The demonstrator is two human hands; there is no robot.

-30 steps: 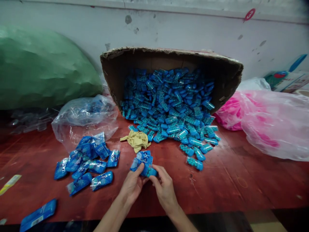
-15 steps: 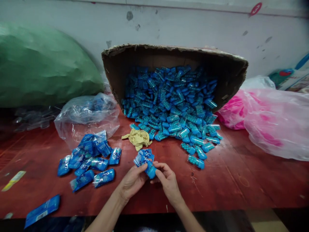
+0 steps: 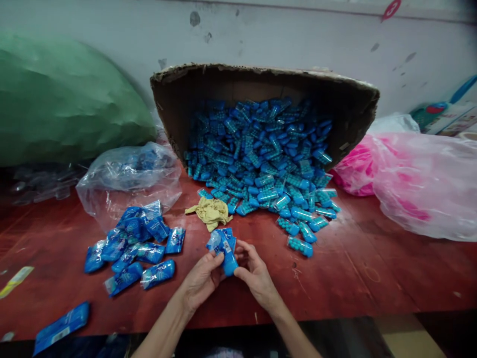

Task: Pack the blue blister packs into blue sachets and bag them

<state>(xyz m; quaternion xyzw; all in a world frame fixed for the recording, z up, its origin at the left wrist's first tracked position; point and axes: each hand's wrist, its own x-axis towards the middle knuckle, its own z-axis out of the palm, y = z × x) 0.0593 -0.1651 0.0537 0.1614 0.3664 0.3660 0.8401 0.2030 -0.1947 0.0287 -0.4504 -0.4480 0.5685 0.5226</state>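
Observation:
Between my two hands is a small blue-capped container (image 3: pixel 229 262) with a blue printed wrapper about its clear end. My left hand (image 3: pixel 203 279) pinches it from the left, thumb on top. My right hand (image 3: pixel 258 278) grips its capped lower end, the thumb near the cap and the fingers curled behind. More blue printed film (image 3: pixel 228 232) shows just past the fingers; whether it is loose or joined to this wrapper I cannot tell. A crumpled yellow cloth or glove (image 3: pixel 210 212) lies just beyond. To the left is a pile of wrapped blue packs (image 3: pixel 136 231).
A cardboard box (image 3: pixel 356 119) on its side spills blue-capped containers (image 3: pixel 257 149) with blue-green beads onto the red table (image 3: pixel 335 283). Clear bags (image 3: pixel 126 174) and a green sack (image 3: pixel 67 99) stand left, pink-filled plastic bags (image 3: pixel 428 184) right. One blue pack (image 3: pixel 61 328) overhangs the front edge.
The container has turned a little in my hands, and a white barcode patch now shows on the wrapper. The whole view has shifted slightly; the table items look unmoved.

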